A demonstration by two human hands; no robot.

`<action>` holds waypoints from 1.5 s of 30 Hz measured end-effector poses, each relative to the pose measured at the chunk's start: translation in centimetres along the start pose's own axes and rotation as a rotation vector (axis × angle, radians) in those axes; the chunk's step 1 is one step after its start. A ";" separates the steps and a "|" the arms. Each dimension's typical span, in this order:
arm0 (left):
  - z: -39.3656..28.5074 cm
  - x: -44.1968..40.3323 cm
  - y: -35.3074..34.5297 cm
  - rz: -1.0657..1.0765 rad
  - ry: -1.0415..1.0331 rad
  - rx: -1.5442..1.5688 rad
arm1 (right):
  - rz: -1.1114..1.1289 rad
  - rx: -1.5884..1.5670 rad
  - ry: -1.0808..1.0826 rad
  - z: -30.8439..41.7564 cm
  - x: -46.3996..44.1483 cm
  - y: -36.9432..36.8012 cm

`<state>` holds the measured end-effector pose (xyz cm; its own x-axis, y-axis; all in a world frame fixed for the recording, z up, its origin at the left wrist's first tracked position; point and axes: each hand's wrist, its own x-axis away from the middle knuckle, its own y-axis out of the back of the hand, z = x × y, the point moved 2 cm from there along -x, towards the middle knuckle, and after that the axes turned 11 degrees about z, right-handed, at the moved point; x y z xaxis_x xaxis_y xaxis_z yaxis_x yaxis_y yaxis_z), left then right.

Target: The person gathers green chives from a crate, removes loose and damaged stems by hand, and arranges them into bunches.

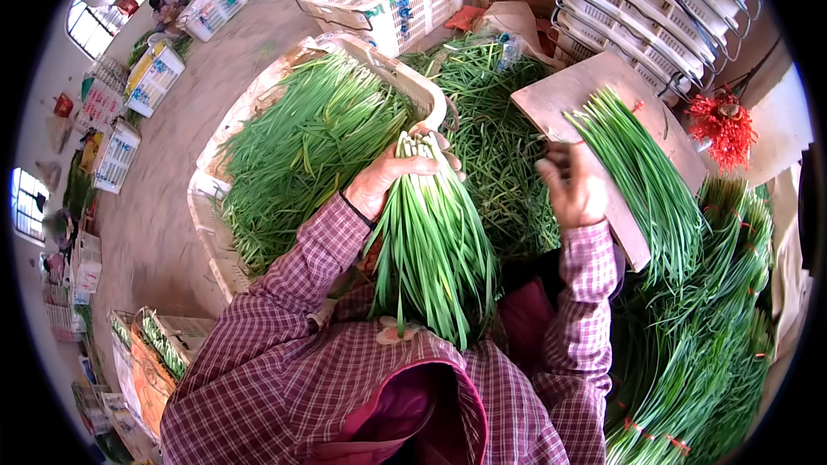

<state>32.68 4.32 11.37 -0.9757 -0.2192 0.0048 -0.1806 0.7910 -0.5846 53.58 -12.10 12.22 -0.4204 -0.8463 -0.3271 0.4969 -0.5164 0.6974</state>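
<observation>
My left hand [385,179] is wrapped round the pale cut ends of a bunch of garlic chives [435,245], whose green leaves hang down over my lap. My right hand [575,189] is raised beside the left edge of a brown board [633,77]. Its fingers are loosely bent, a little blurred and apart from the thumb, and I see nothing in them. A second bunch of chives [642,176] lies across that board, with its leaf tips hanging over the lower edge.
A white plastic crate [211,215] full of loose chives stands on the left. More loose leaves [491,120] lie ahead. Tied bunches [689,362] are piled at the right. Stacked crates [642,9] and a hanging bundle of red ties [722,127] are behind the board.
</observation>
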 end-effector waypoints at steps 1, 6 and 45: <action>0.0 0.0 -0.3 -0.001 -0.011 0.009 | 0.066 -0.200 0.067 -0.1 0.6 -1.5; 0.2 -0.2 -0.3 -0.004 -0.012 -0.007 | 0.304 -0.258 0.047 3.9 2.1 -4.5; -14.4 -1.4 -0.5 -0.004 -0.455 -0.088 | -0.105 -0.342 0.387 9.1 -6.9 2.2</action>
<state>32.31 12.45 23.29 -0.8246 -0.4354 -0.3612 -0.2136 0.8308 -0.5140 50.67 -6.21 21.80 -0.2018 -0.7407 -0.6408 0.7138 -0.5592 0.4217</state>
